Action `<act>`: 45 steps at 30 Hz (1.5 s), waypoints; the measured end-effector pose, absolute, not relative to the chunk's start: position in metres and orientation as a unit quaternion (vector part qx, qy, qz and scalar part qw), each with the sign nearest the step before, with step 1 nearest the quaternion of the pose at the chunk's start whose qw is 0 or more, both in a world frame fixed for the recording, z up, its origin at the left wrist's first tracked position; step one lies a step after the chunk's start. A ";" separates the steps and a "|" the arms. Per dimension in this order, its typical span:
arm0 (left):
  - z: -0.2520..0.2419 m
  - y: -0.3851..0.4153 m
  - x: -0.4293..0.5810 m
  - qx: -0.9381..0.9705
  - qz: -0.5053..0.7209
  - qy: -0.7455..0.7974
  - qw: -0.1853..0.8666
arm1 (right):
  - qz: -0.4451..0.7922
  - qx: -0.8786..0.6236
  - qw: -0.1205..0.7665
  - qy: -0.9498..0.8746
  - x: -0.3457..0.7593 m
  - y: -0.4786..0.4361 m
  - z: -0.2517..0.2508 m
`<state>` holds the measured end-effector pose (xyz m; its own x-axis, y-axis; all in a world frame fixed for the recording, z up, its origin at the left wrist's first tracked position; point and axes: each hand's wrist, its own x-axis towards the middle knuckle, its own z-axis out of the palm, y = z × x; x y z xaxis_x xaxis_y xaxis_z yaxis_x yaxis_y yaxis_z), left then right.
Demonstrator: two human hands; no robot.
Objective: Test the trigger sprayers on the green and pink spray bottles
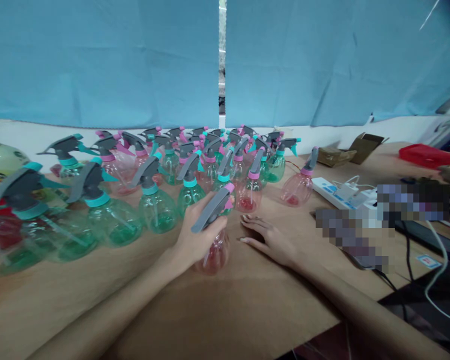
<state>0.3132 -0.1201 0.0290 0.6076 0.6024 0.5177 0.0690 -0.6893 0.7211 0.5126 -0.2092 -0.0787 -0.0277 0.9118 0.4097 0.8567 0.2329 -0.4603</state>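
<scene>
My left hand [195, 232] is wrapped round the neck of a pink spray bottle [214, 257] with a grey trigger head and pink nozzle. The bottle stands near the middle of the table, and part of its neck is hidden by my fingers. Just to the right, my right hand [266, 237] lies on the tabletop with its fingers stretched out, holding nothing. Beyond my hands stand a pink-collared spray bottle [249, 192] and a green spray bottle [189, 195]. Another pink spray bottle [298, 187] stands apart, farther right.
Several green and pink spray bottles crowd the left and back of the wooden table [165, 320]. On the right are a white power strip [332, 194], cables, a blurred-out flat object, an open cardboard box [363, 148] and a red item [427, 155]. A blue curtain [116, 60] hangs behind.
</scene>
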 end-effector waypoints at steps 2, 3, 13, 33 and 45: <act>0.028 -0.121 0.313 0.826 0.402 0.205 0.338 | 0.039 -0.619 0.317 -0.717 0.513 -0.209 -0.079; 0.028 -0.121 0.313 0.824 0.405 0.207 0.339 | 0.036 -0.620 0.313 -0.719 0.513 -0.209 -0.080; 0.030 -0.125 0.312 0.825 0.409 0.205 0.332 | 0.084 -0.628 0.305 -0.711 0.491 -0.223 -0.056; 0.022 -0.153 0.339 0.814 0.414 0.188 0.361 | 0.088 -0.636 0.399 -0.655 0.433 -0.250 -0.010; 0.011 -0.167 0.408 0.826 0.317 0.142 0.445 | 0.049 -0.677 0.428 -0.597 0.516 -0.275 -0.020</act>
